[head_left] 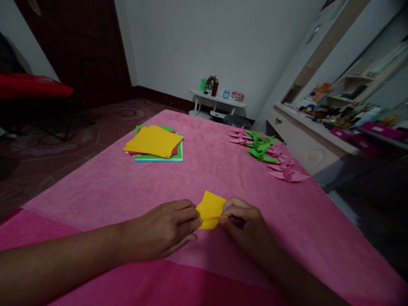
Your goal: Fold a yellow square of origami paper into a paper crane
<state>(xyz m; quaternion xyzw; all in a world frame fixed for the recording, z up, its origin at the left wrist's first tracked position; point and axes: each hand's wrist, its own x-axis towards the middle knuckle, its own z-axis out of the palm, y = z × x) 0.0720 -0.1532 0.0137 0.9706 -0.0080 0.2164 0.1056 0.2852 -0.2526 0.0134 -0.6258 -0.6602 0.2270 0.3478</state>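
A small piece of yellow origami paper (pixel 210 205), partly folded with a crease or flap running across its lower part, is held between my two hands just above or on the pink cloth. My left hand (pixel 175 227) grips its left edge, the thumb near the flap and the other fingers curled. On the right side, my right hand (pixel 244 219) pinches the end of the flap between thumb and fingers. The fingers cover both side edges of the paper.
A pink cloth (pixel 204 165) covers the table. Farther left lies a stack of coloured paper (pixel 154 142), yellow on top. Several folded pink and green paper cranes (pixel 259 146) stand along the right edge. Beyond are a small white table (pixel 219 100) and a cluttered dresser (pixel 312 136).
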